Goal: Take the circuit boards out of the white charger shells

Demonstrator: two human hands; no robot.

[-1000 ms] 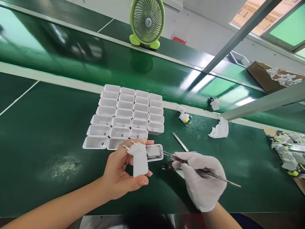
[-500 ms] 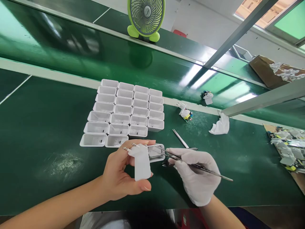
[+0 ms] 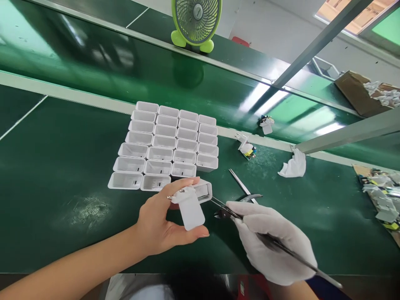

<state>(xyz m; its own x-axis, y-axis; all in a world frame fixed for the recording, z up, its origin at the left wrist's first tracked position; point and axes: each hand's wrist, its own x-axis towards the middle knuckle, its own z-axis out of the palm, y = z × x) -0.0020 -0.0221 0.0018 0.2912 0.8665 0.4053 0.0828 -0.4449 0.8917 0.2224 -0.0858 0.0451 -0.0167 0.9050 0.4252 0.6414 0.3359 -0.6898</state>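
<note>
My bare left hand [image 3: 154,227] is closed around a white plastic charger case [image 3: 205,187], its open end turned to the right. A white plug cover [image 3: 192,212] with two metal pins is in the same hand, in front of the case. My right hand [image 3: 278,243], in a white glove, grips metal tweezers [image 3: 296,255]. The tweezer tips point left, close to the case's open end; whether they touch it I cannot tell. Beneath and beside this hand lie dark-handled cutters [image 3: 251,197], partly hidden, and a second pair of tweezers [image 3: 238,181].
Rows of open white cases [image 3: 160,153] stand behind my left hand. Circuit boards with white plugs [image 3: 246,148] and a crumpled white glove or cloth [image 3: 293,164] lie at the back right. A board-filled carton tray [image 3: 383,200] is far right. A green fan [image 3: 197,21] stands on the shelf.
The tweezers have come out of the case, and my right hand has moved right and toward me. My left hand has tilted the case and plug cover slightly.
</note>
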